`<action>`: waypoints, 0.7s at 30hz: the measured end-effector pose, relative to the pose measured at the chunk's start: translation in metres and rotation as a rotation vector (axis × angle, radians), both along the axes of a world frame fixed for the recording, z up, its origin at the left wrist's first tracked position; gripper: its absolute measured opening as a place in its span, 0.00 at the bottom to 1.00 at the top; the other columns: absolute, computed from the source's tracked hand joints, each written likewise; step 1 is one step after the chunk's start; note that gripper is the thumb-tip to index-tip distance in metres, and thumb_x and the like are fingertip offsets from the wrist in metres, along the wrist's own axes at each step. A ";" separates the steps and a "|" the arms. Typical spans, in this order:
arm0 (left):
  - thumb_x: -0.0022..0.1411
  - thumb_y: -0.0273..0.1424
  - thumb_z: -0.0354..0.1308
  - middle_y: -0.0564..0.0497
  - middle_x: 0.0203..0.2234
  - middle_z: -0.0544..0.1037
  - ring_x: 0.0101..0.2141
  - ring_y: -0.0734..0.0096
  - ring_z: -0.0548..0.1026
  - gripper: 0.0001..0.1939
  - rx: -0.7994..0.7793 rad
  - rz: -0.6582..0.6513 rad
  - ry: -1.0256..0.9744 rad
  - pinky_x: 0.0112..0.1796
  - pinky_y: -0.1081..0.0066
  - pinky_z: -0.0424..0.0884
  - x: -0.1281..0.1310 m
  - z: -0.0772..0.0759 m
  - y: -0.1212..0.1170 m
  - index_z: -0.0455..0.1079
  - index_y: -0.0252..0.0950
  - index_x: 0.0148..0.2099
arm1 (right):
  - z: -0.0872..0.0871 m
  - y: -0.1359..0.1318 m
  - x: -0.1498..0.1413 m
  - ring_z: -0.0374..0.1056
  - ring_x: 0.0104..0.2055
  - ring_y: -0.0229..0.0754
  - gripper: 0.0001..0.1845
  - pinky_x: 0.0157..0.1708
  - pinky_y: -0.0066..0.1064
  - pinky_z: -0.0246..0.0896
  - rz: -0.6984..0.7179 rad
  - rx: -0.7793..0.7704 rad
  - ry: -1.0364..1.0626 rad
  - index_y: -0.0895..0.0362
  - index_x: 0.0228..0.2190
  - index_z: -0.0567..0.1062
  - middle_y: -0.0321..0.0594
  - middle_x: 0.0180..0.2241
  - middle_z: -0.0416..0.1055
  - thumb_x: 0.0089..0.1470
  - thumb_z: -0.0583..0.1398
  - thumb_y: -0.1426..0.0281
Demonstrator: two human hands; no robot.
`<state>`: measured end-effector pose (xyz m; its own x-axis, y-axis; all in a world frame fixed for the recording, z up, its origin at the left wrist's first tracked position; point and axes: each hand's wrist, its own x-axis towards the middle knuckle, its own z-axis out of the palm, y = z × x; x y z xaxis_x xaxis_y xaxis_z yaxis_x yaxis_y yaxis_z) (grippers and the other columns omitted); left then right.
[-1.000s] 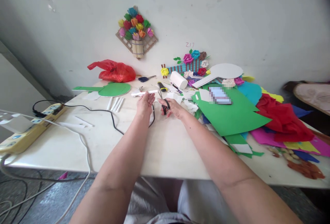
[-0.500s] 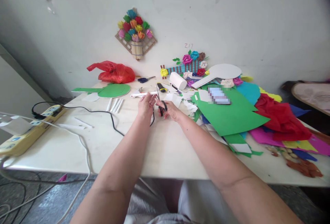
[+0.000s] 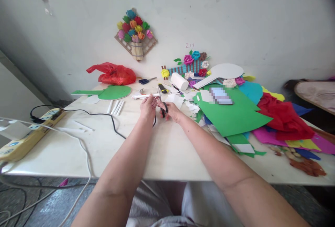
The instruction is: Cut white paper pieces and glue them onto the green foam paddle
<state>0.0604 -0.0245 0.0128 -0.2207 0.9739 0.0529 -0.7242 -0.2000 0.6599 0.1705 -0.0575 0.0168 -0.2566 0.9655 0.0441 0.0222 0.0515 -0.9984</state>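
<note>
Between the fingers of my left hand (image 3: 148,107) is a thin white paper tube (image 3: 140,96), lying crosswise over the table. My right hand (image 3: 170,111) is closed round the black handles of a pair of scissors (image 3: 164,109), whose blades point away from me at the tube's right end. Whether the blades touch the tube I cannot make out. Left of my hands several short white tubes (image 3: 117,108) lie side by side. Just beyond my hands is a yellow and black utility knife (image 3: 163,88), with a second, dark-handled pair of scissors (image 3: 147,80) behind it.
On the left are a yellow power strip (image 3: 39,134), a black cord (image 3: 113,124) and a green paddle-shaped piece (image 3: 115,92). A red plastic bag (image 3: 116,74) sits by the wall. Green sheets (image 3: 232,117), a phone (image 3: 221,95) and red crumpled material (image 3: 286,119) heap up on the right.
The view has shifted slightly, so the whole scene sits a little to the left. Both hands keep nearly the same place and grip; the scissors stay at the tube's right end.
</note>
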 end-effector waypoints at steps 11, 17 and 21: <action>0.55 0.25 0.57 0.51 0.22 0.75 0.26 0.74 0.76 0.05 -0.024 -0.001 -0.027 0.35 0.73 0.69 0.002 0.003 -0.003 0.64 0.32 0.29 | -0.003 0.003 0.000 0.64 0.17 0.34 0.25 0.07 0.21 0.50 -0.015 0.008 -0.004 0.60 0.29 0.69 0.34 0.19 0.65 0.44 0.60 0.49; 0.54 0.25 0.59 0.51 0.21 0.75 0.26 0.75 0.76 0.05 -0.019 0.012 -0.035 0.34 0.74 0.70 0.004 0.002 -0.003 0.64 0.32 0.29 | -0.005 0.004 -0.002 0.63 0.16 0.34 0.23 0.07 0.21 0.50 -0.017 0.024 0.003 0.60 0.27 0.68 0.33 0.18 0.64 0.45 0.61 0.51; 0.55 0.24 0.57 0.51 0.21 0.75 0.26 0.75 0.76 0.05 -0.019 0.019 -0.033 0.34 0.74 0.70 0.004 0.002 -0.003 0.65 0.32 0.29 | -0.004 0.004 -0.002 0.63 0.16 0.34 0.22 0.06 0.22 0.50 -0.016 0.029 0.001 0.60 0.26 0.68 0.33 0.18 0.64 0.45 0.61 0.52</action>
